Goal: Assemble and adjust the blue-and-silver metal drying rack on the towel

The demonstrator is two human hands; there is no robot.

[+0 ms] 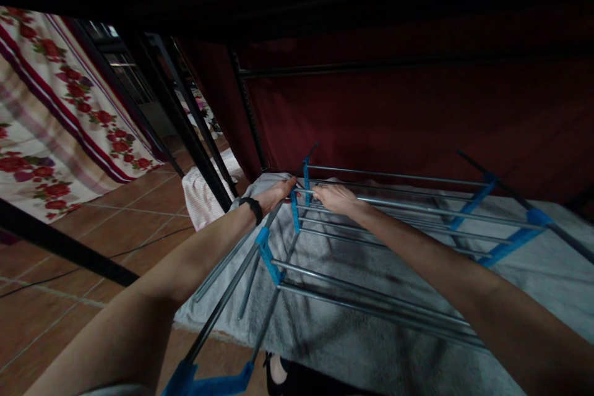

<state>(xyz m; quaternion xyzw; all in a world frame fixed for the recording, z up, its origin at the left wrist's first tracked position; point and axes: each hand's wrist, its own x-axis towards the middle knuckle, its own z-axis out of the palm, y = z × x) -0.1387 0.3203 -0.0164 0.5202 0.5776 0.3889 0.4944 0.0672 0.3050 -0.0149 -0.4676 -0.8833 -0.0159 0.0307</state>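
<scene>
Two hands meet at the far left corner of the drying rack (371, 241), and that rack is your landmark for everything else. Left of the rack hangs a floral sheet (51, 117), with a dark frame post (185, 130) between it and the rack, and a pale folded cloth (202, 198) lying on the tiled floor (116, 216) just beside the rack's corner. Your left hand (275, 195), a black wristband (254, 207) behind it, has its fingers curled around the rack's left side rail; how tightly, you cannot tell. Your right hand (336, 198) lies just beside it, palm down, fingers bent over one of the far cross rods. The rods run with their long axis left to right, away from your fingertips toward the blue brackets (510, 241) on the right end. Both hands are about equally near the corner. Under the rack spreads a grey blanket (352, 334); behind it hangs a dark red curtain (417, 117).
</scene>
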